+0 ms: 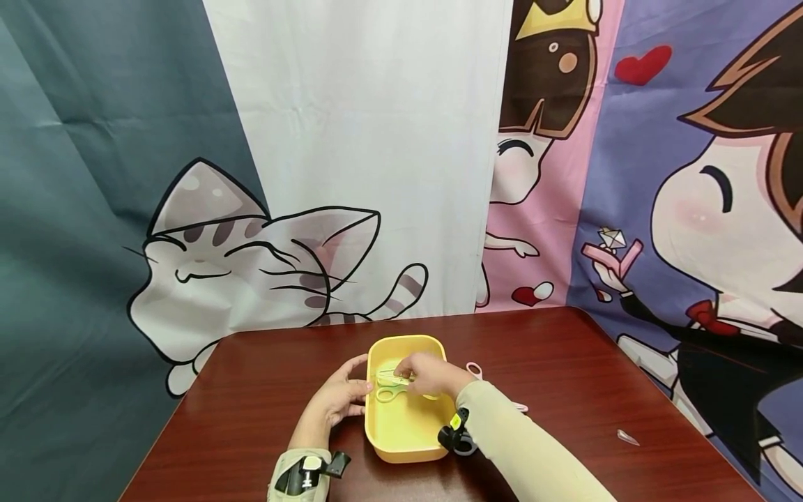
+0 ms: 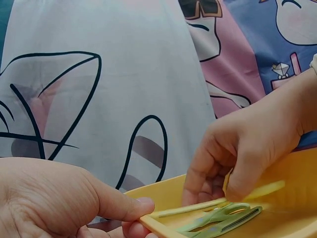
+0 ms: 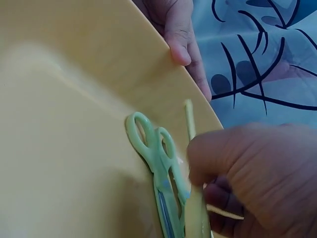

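Observation:
A yellow plastic bin [image 1: 408, 436] stands on the table. My left hand [image 1: 339, 397] grips its left wall, the thumb at the rim and the fingers outside. Reaching into the far part of the bin, my right hand [image 1: 429, 376] pinches a pair of yellow scissors [image 3: 197, 218], seen nearly edge-on and slightly blurred. Its handles are partly hidden by the fingers. Light green scissors [image 3: 161, 173] lie on the bin floor beside that hand, handle loops toward the left wall. In the left wrist view, the green scissors [image 2: 225, 220] sit just below the yellow pair.
Pink-handled scissors [image 1: 475, 370] lie on the table right of the bin, partly behind my right forearm. A grey-handled item [image 1: 465, 445] shows under the right wrist. A small clear piece [image 1: 627, 438] lies farther right. A cartoon curtain [image 1: 376, 139] hangs behind the reddish-brown table [image 1: 251, 418].

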Demonstrator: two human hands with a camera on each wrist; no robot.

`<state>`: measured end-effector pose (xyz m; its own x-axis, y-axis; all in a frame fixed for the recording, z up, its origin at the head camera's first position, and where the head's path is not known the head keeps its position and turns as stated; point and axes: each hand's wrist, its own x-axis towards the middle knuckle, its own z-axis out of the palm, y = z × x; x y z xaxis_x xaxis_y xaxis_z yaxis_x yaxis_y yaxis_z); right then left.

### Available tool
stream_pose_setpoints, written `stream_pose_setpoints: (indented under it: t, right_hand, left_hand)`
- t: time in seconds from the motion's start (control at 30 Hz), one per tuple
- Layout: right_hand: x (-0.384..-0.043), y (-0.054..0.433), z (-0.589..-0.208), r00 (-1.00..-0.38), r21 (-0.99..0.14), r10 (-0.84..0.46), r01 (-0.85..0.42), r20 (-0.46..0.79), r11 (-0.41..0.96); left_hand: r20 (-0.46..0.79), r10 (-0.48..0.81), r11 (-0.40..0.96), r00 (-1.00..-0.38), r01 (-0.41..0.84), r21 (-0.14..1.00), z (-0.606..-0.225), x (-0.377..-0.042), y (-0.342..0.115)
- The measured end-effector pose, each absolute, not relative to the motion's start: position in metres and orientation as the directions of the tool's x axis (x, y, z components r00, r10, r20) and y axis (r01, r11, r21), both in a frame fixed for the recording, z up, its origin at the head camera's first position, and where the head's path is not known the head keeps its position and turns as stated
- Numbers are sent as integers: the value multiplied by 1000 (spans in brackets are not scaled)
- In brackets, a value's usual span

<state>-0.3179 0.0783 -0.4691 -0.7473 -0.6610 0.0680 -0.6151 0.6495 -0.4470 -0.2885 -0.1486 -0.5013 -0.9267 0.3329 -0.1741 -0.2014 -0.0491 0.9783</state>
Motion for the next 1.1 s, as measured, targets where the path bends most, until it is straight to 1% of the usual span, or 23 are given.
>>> stream_pose_setpoints:
  t: [0.13,0.27,0.37,0.53,0.7,1.0,1.1]
  right_hand:
    - [-313,78,-467,-721,-382,-693,-641,2,665]
    - [-309,78,-469,-710,-380,-698,-623,-93,684]
    - [-307,77,-471,-704,-388,-700,-615,-122,686]
    - [-303,75,-476,-677,-360,-725,-650,-127,669]
    - [-300,74,-481,-686,-319,-717,-656,-126,684]
    - [-298,72,-484,-677,-226,-733,-706,-65,671]
    - [-299,72,-485,-662,-184,-749,-732,-32,656]
  left_hand:
    - [-172,333,-49,-927,-200,979,-501,-288,-148]
    - [-175,338,-55,-925,-205,977,-500,-287,-148]
    - [-173,339,-61,-925,-205,977,-499,-287,-149]
    - [-171,326,-52,-930,-198,979,-499,-287,-149]
    - [-167,317,-40,-934,-189,981,-500,-287,-148]
    - [-171,340,-44,-925,-197,979,-500,-287,-149]
    - [-167,342,-49,-924,-196,979,-500,-287,-149]
